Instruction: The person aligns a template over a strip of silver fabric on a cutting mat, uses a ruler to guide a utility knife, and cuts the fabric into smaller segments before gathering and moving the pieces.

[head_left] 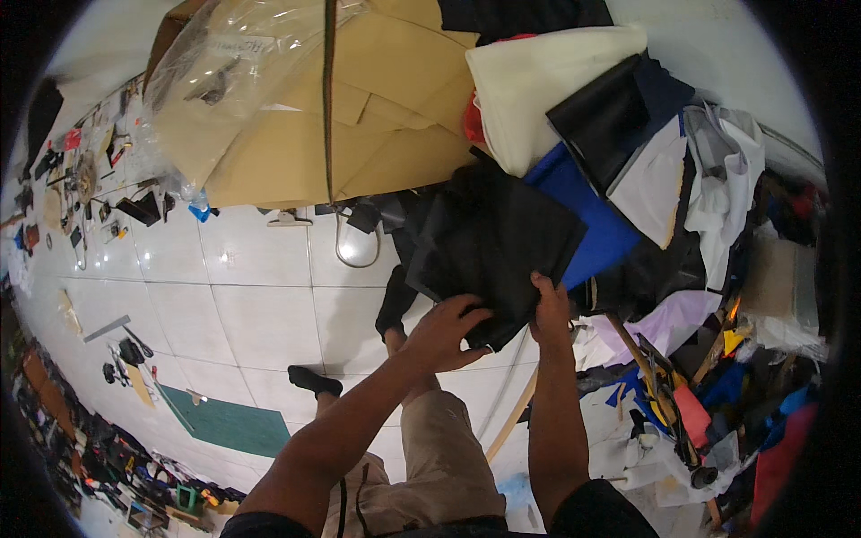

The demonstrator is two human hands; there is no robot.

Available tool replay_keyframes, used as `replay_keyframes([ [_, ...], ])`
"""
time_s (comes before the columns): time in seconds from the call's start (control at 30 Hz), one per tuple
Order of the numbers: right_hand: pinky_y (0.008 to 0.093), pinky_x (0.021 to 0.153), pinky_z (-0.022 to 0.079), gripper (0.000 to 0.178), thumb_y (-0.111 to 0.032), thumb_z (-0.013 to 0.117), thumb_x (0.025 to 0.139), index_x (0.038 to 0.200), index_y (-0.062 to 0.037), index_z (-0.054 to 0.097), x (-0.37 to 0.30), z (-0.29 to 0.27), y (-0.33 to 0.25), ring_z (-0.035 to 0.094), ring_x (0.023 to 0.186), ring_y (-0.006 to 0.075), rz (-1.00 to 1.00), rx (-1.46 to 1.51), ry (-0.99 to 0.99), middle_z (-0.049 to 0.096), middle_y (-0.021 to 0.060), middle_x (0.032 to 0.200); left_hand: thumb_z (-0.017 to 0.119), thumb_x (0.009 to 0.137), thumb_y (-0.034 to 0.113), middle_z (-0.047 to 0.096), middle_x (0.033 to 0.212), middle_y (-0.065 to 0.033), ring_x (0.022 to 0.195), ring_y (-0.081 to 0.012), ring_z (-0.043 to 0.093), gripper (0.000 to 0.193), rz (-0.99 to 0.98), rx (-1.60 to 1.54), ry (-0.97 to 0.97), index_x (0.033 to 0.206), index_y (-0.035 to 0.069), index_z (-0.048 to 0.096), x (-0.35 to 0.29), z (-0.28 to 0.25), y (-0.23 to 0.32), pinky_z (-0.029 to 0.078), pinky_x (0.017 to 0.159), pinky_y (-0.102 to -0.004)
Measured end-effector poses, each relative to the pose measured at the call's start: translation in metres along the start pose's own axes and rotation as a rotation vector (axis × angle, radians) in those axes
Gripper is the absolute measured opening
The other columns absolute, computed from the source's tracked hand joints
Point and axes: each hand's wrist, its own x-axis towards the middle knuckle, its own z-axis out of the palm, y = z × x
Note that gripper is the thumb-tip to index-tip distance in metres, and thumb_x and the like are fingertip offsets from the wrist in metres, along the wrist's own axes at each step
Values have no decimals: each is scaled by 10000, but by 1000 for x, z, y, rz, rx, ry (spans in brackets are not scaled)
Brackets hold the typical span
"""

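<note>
A folded piece of black fabric (pixel 502 242) is held up in front of me by its near edge. My left hand (pixel 446 332) pinches its lower left corner, with the thumb below and the fingers on top. Gripping the lower right edge is my right hand (pixel 550 309), its thumb pointing up along the cloth. Beyond and to the right of the fabric lies a blue cloth (pixel 596 224), partly covered by it. A cream folded cloth (pixel 547 81) and a black sheet (pixel 599 121) rest on the same pile farther back.
Large brown cardboard sheets (pixel 395 117) with clear plastic (pixel 242 81) lie at the far side. A green cutting mat (pixel 229 421) is on the white tiled floor (pixel 260 314) to the left. Mixed scraps (pixel 691 412) crowd the right. Small tools (pixel 130 359) lie at far left.
</note>
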Motion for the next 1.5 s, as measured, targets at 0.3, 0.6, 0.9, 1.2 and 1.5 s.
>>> replay_keyframes([
  [0.3, 420, 1006, 476, 604, -158, 669, 827, 1360, 4, 436, -10, -5, 14, 561, 1162, 305, 8, 135, -23, 556, 161, 1270, 803, 751, 330, 512, 1278, -142, 1213, -320, 530, 616, -155, -48, -132, 1302, 159, 586, -11, 2, -9, 490, 994, -431],
  [0.6, 444, 1014, 465, 628, -163, 687, 817, 1362, 7, 425, -27, -10, 13, 546, 1176, 317, 49, 158, 9, 536, 160, 1290, 827, 671, 299, 486, 1236, -137, 1149, -323, 530, 714, -189, -35, -97, 1327, 219, 556, -31, 7, -4, 485, 938, -455],
  [0.9, 501, 1052, 427, 814, -175, 728, 731, 1429, -10, 342, -92, -16, -13, 517, 1190, 377, 35, -7, 69, 496, 197, 1323, 837, 654, 348, 483, 1214, -186, 1134, -374, 532, 849, -104, -120, -118, 1395, 163, 464, -66, 14, 26, 485, 923, -443],
  [1.2, 442, 1016, 428, 670, -138, 687, 792, 1387, -9, 406, -162, -35, -43, 528, 1150, 309, -16, -323, 96, 537, 168, 1269, 821, 681, 452, 530, 1148, -177, 1062, -355, 570, 900, -81, -363, -121, 1397, 60, 443, -106, 6, 59, 460, 935, -465],
  [1.5, 422, 951, 461, 482, -233, 632, 868, 1284, -18, 515, -241, -21, -57, 594, 1057, 315, -83, -788, -395, 600, 177, 1203, 570, 961, 271, 599, 1153, -152, 1110, -259, 573, 460, -259, -574, 384, 1323, -9, 526, -110, -36, 28, 424, 988, -370],
])
